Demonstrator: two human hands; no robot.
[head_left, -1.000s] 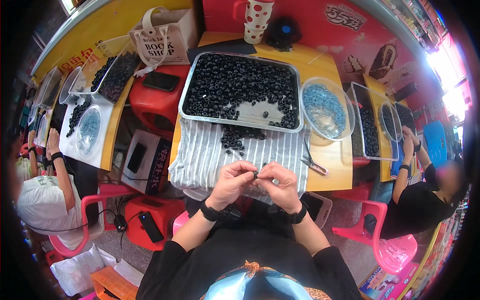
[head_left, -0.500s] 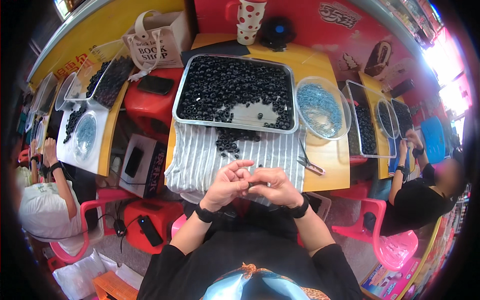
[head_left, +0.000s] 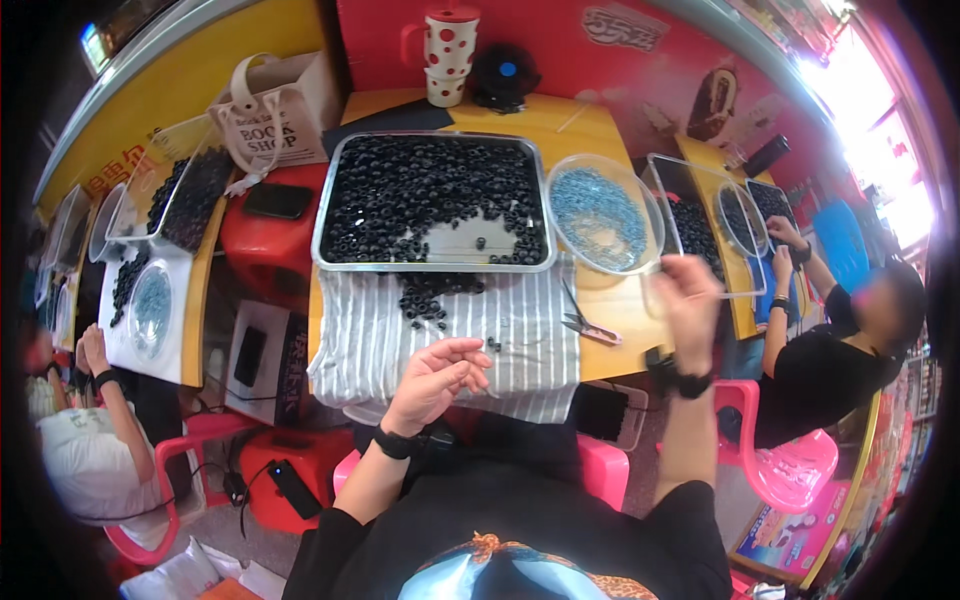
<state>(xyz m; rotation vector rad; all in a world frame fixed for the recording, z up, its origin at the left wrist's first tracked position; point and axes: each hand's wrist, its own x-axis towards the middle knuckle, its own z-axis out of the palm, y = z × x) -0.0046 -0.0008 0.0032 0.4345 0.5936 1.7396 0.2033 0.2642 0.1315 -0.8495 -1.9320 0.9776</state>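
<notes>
My left hand (head_left: 437,385) hovers over the front of a grey-striped cloth (head_left: 360,335), palm turned inward. Its fingers are loosely bent and apart, and I see nothing held in it. My right hand (head_left: 688,300), smeared by motion, is off to the right, just past a clear round bowl (head_left: 655,262) of small pale-blue clear pieces (head_left: 600,215). Whether it holds anything is hidden by the blur. A metal-rimmed tray (head_left: 430,267) full of small black ring-shaped pieces (head_left: 430,185) sits behind the cloth. A loose heap of black pieces (head_left: 430,298) lies on the cloth, with a few nearer my left hand.
Small thread snips (head_left: 595,330) lie at the cloth's right edge. A dotted tumbler (head_left: 449,55), a black fan-like device (head_left: 505,78) and a canvas tote (head_left: 275,115) stand behind. People work at tables on both sides; a pink chair (head_left: 790,470) is at right.
My hands have come apart from their fingertip-to-fingertip hold. The right hand has swung far right, past the bowl; the left stays over the cloth. The view has turned slightly rightward.
</notes>
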